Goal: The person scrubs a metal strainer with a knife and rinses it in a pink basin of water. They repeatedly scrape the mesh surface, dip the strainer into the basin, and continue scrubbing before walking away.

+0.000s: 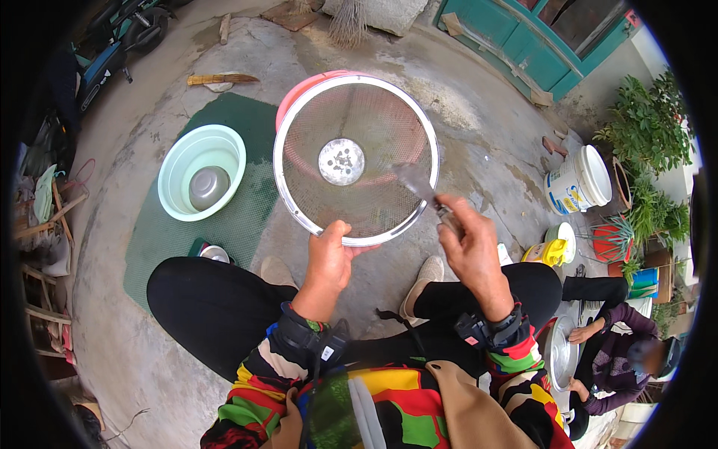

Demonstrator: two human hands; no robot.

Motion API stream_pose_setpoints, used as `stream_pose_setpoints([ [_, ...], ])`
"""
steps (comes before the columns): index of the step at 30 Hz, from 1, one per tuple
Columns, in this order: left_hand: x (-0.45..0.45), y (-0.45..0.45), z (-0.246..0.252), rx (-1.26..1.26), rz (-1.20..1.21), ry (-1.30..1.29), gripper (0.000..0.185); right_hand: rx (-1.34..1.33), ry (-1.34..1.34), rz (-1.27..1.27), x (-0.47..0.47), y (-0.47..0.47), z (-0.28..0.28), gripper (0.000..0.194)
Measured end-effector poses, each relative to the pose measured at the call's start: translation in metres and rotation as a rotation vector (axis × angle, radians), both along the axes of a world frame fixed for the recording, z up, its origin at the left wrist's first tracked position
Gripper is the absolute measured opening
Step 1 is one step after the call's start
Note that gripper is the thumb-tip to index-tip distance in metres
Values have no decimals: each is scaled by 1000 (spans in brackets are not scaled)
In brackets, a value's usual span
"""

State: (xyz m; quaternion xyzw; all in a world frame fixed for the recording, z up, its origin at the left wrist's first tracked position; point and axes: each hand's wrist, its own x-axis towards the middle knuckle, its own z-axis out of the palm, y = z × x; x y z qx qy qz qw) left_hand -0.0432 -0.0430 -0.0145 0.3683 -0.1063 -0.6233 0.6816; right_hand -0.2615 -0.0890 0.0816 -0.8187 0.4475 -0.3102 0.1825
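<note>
My left hand (330,259) grips the near rim of a round metal mesh sieve (359,211), thumb on top. A perforated metal disc (341,162) sits at the middle of its mesh. In my right hand (470,242) is a scraper (416,181) with a flat metal blade, held by its handle; the blade, slightly blurred, lies over the right part of the mesh. Whether it touches the mesh I cannot tell. Behind the sieve, a pink plastic basin (297,96) shows past the upper left rim and through the mesh.
A mint-green basin (168,191) holding a metal bowl (209,188) stands on a green mat (247,216) at left. To the right are a white bucket (573,182), a yellow container (544,252) and potted plants (645,129). At lower right another person (622,359) holds a metal basin (562,353).
</note>
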Motion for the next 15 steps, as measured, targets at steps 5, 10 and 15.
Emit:
stream_pose_setpoints([
  [5,15,-3,-7,-2,31,28,48,77,-201,-288,-66,-12,25,26],
  [10,34,-11,4,-77,-11,30,45,474,-199,-317,-126,-73,21,22],
  [15,94,-35,70,-14,92,-278,33,162,398,-106,-152,-128,-17,22],
])
